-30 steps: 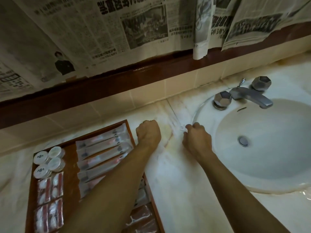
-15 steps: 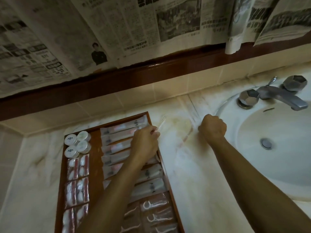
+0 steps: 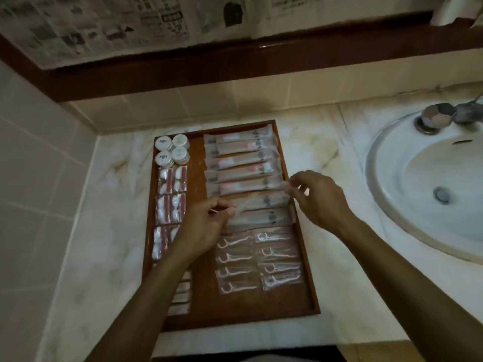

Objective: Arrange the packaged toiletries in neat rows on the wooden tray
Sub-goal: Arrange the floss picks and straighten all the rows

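A person's left hand (image 3: pixel 206 226) and right hand (image 3: pixel 317 197) each pinch one end of a thin clear plastic packet (image 3: pixel 261 201), holding it level just above the rectangular brown wooden tray (image 3: pixel 309 291). The tray sits on a pale marble counter (image 3: pixel 339 163) beside a white round sink (image 3: pixel 428 192). On it lie rows of long translucent sachets (image 3: pixel 239 163), white floss picks (image 3: pixel 257 262), small round white tins (image 3: pixel 171 150) and red-and-white packets (image 3: pixel 172 194).

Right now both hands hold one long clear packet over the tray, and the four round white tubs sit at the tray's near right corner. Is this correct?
Not quite. In the head view the round white tubs sit at the wooden tray's far left corner. The left hand and right hand do hold one long clear packet.
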